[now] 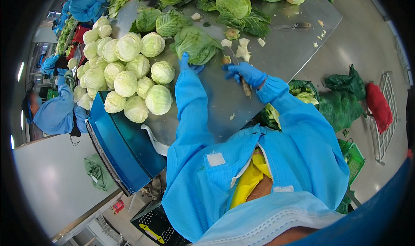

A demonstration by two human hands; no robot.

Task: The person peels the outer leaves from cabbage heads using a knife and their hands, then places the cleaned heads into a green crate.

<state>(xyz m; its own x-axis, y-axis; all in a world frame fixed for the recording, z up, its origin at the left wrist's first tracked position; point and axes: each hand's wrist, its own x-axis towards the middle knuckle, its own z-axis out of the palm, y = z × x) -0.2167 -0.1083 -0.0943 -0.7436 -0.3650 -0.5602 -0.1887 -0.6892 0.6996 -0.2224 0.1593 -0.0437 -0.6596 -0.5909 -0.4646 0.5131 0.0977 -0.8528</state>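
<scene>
My left hand (pixel 189 64), in a blue glove, grips the near side of a leafy green cabbage (pixel 197 45) that rests on the metal table (pixel 223 100). In my right hand (pixel 248 75), also gloved, is a knife (pixel 246 88); its blade points away from me, beside a cut cabbage stump (pixel 226 60). Pale core pieces (pixel 243 50) lie just beyond the blade. Trimmed pale cabbages (pixel 126 84) are piled on the left. Untrimmed cabbages (pixel 233 4) with outer leaves stand at the far side.
A second knife (pixel 296 25) lies near the table's right edge. A blue metal bin or panel (pixel 126 142) stands at the left. Green mesh sacks (pixel 343 108) and a green crate (pixel 353 158) are on the floor at right. A co-worker in blue (pixel 55 110) is at far left.
</scene>
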